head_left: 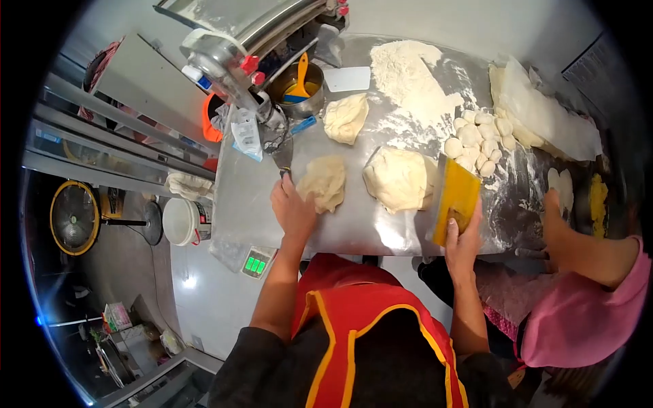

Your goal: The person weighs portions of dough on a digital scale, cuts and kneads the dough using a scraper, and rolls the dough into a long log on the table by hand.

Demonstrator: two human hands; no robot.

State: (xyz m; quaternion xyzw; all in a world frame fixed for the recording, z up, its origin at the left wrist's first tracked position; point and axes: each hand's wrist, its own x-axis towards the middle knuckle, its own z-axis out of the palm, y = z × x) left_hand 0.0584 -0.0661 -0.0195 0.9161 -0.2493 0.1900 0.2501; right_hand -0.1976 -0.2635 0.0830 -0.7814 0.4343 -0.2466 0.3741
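Observation:
My left hand [294, 211] is closed round the dark handle of a small metal scraper [281, 155], its blade pointing away from me. Right beside that hand lies a flattened lump of dough [325, 182]. My right hand [464, 241] grips a wide yellow dough scraper [458, 196], held up on edge near the table's front. Between the hands sits a larger mound of dough [398, 178], left of the yellow scraper. A third piece of dough [346, 118] rests farther back. Several small dough balls [481, 139] are clustered behind the yellow scraper.
Loose flour [411, 78] covers the back of the metal table [252, 204]. A pot [311, 105] holds a yellow brush [300, 78]. At the right, a co-worker's hand [554, 204] touches dough pieces. A scale [258, 262] and a white bucket [182, 223] are at the left.

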